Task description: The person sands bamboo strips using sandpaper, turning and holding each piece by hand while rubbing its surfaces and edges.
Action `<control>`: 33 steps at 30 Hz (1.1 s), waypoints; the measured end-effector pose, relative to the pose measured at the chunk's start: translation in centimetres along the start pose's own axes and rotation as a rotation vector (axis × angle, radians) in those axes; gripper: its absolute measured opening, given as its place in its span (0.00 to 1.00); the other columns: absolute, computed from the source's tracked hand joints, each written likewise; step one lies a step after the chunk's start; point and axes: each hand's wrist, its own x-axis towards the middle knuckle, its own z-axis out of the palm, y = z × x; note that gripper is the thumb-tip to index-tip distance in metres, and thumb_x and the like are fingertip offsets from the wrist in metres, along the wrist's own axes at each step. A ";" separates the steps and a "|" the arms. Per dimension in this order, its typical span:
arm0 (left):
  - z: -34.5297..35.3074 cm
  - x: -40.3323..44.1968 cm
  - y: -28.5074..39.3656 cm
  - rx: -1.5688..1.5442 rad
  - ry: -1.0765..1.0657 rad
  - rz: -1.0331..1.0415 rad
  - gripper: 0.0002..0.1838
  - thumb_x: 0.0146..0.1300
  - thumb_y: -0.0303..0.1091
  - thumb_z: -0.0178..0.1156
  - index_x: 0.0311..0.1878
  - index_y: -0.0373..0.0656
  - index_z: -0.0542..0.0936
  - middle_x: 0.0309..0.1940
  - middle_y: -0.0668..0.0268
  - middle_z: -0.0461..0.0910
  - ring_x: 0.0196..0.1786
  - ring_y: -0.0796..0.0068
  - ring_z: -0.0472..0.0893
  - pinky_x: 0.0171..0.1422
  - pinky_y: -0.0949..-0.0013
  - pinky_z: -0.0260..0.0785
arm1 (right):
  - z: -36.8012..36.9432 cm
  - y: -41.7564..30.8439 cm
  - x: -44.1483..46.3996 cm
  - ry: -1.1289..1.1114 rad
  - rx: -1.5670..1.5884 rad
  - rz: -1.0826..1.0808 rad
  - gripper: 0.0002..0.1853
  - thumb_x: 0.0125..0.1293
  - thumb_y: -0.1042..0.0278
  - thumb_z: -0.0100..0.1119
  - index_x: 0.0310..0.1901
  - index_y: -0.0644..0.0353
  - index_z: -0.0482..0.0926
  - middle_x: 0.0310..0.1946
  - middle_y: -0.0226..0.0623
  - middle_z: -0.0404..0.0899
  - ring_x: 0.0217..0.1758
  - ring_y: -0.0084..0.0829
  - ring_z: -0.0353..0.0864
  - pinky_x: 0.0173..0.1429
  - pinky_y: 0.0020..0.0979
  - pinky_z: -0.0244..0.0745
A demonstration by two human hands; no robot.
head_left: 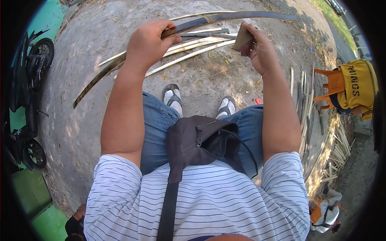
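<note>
Across the top of the head view runs a long, dark-faced bamboo strip (pixel 193 25), reaching past both sides of my left hand (pixel 150 42). That hand is closed around the strip near its middle, thumb below and fingers above. My right hand (pixel 262 50) is closed on a flat brownish rectangular piece (pixel 242 40); its exact kind I cannot make out. The piece is held a little below the strip's right part, apart from it. Several pale split bamboo strips (pixel 193 51) lie on the ground beyond my feet, partly hidden behind my left hand.
A black bag (pixel 197 140) hangs at my waist. On the right, more strips (pixel 307 104) lie near an orange chair (pixel 334 82) with a yellow cloth over it. Motorcycles (pixel 30 80) stand on the left. Another person (pixel 326 211) is at the lower right.
</note>
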 end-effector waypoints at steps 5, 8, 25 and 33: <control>1.3 -0.2 0.2 -0.042 0.052 0.084 0.21 0.55 0.39 0.79 0.48 0.40 0.87 0.42 0.57 0.88 0.44 0.58 0.88 0.50 0.62 0.79 | 2.8 1.3 -1.1 -0.264 0.033 -0.056 0.32 0.73 0.37 0.62 0.64 0.57 0.79 0.55 0.35 0.78 0.56 0.32 0.77 0.53 0.38 0.76; 1.7 -0.1 0.6 -0.043 0.047 0.112 0.20 0.54 0.39 0.79 0.48 0.41 0.87 0.42 0.57 0.88 0.44 0.57 0.88 0.50 0.62 0.79 | 3.5 1.8 -1.3 -0.336 -0.017 0.022 0.35 0.72 0.33 0.60 0.64 0.57 0.80 0.58 0.37 0.77 0.57 0.34 0.78 0.56 0.40 0.77; 1.7 0.0 1.1 0.058 0.068 0.199 0.26 0.53 0.52 0.79 0.49 0.45 0.88 0.45 0.61 0.88 0.48 0.58 0.88 0.52 0.60 0.80 | 5.4 1.9 -1.4 -0.223 0.171 0.152 0.26 0.81 0.43 0.50 0.58 0.60 0.81 0.51 0.38 0.87 0.58 0.33 0.83 0.66 0.44 0.75; -3.4 -0.2 -3.0 0.129 0.252 0.064 0.33 0.53 0.59 0.79 0.53 0.43 0.88 0.51 0.59 0.89 0.57 0.60 0.87 0.62 0.60 0.77 | -2.8 -1.1 1.5 0.040 0.209 -0.107 0.22 0.82 0.48 0.50 0.52 0.60 0.83 0.49 0.39 0.88 0.56 0.34 0.85 0.68 0.42 0.75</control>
